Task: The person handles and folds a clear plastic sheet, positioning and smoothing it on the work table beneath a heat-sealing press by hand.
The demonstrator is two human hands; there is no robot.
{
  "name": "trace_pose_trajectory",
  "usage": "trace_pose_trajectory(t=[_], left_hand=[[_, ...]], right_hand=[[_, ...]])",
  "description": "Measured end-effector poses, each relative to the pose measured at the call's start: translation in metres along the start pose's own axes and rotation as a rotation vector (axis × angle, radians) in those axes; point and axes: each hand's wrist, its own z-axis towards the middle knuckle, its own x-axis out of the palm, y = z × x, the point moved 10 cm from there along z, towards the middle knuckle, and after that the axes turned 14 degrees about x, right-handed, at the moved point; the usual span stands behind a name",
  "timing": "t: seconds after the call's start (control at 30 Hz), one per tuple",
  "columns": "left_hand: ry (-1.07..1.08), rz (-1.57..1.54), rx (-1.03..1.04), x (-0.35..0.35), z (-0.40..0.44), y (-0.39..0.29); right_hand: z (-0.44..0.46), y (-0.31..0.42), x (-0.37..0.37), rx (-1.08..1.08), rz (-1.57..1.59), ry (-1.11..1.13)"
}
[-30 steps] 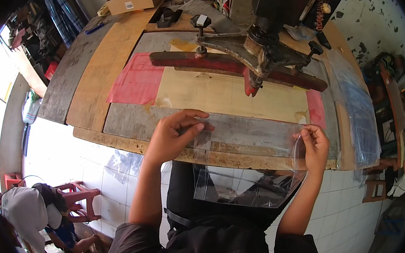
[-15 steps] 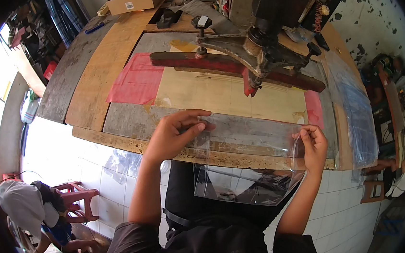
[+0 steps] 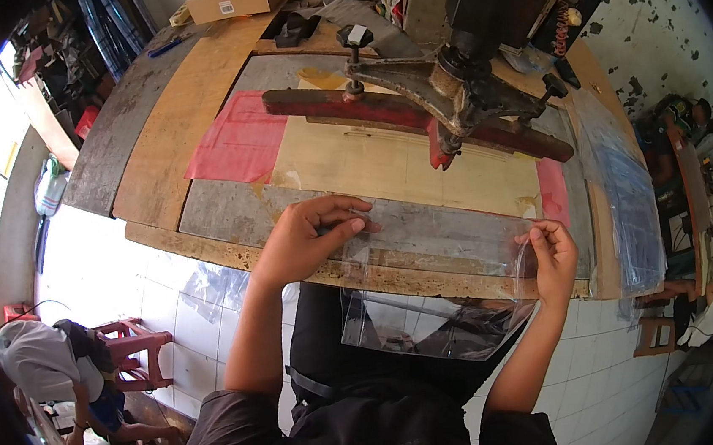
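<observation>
A clear plastic sheet (image 3: 433, 326) hangs between my hands over the front edge of the work table (image 3: 232, 249). My left hand (image 3: 311, 237) pinches its upper left corner between thumb and fingers. At the upper right corner, my right hand (image 3: 551, 258) is closed on the same sheet. Behind it, a pale yellow board (image 3: 385, 165) with pink sheets (image 3: 239, 139) at its sides lies on a grey metal plate (image 3: 220, 211). The red press bar (image 3: 338, 108) stands above the board.
A black press head (image 3: 494, 3) rises at the back. Stacked clear plastic (image 3: 631, 215) lies on the table's right side. A cardboard box (image 3: 239, 0) sits at the back left. A person in a grey head covering (image 3: 42, 356) is at lower left, beside a red stool (image 3: 143, 355).
My hands and the plastic sheet have hardly moved. The person at lower left has shifted, with an arm now reaching downward.
</observation>
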Motion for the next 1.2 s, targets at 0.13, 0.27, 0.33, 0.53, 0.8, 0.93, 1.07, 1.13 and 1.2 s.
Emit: trace_pose_trajectory(t=[0.13, 0.27, 0.33, 0.53, 0.8, 0.93, 1.07, 1.13, 1.2], left_hand=[[-0.006, 0.02, 0.013, 0.0, 0.0, 0.001], [-0.025, -0.013, 0.017, -0.001, 0.0, 0.001], [-0.034, -0.029, 0.016, -0.001, 0.0, 0.001], [-0.044, -0.025, 0.018, 0.0, -0.001, 0.005], [-0.211, -0.09, 0.066, -0.016, -0.006, 0.005], [-0.211, -0.058, 0.06, -0.023, -0.006, 0.006], [-0.252, -0.097, 0.056, -0.03, -0.006, 0.02], [-0.251, -0.101, 0.049, -0.031, -0.005, 0.023], [-0.254, -0.103, 0.04, -0.031, -0.006, 0.023]], right_hand=[[0.0, -0.001, -0.001, -0.002, -0.009, 0.004], [0.0, 0.0, -0.001, -0.018, 0.003, 0.009], [0.0, 0.0, -0.001, -0.019, 0.013, 0.013], [0.001, -0.002, -0.002, -0.017, 0.041, 0.033], [-0.01, 0.019, 0.0, -0.101, -0.034, 0.059], [-0.019, 0.048, 0.002, -0.171, -0.121, 0.043], [-0.02, 0.063, 0.008, -0.273, -0.137, 0.095], [-0.019, 0.069, 0.011, -0.3, -0.158, 0.124], [-0.029, 0.093, 0.025, -0.492, -0.318, 0.194]])
